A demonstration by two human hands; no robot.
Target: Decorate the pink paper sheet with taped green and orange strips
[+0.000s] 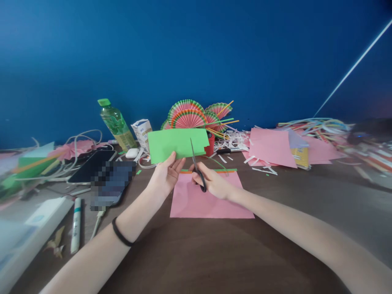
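My left hand pinches the lower edge of a green sheet of paper, which is held up off the table. The sheet's right end is ragged where it has been cut. In my right hand is a pair of scissors with black handles; the blades point up and lie across the right part of the green sheet. From this angle I cannot tell whether the blades are in the paper. Beneath both hands a pink sheet lies flat, with orange and green strips along its far edge.
Pleated paper fans stand in a red cup by the blue wall. Left are a green bottle, a small carton, a phone, cables and a marker. Pink sheets and paper scraps lie right.
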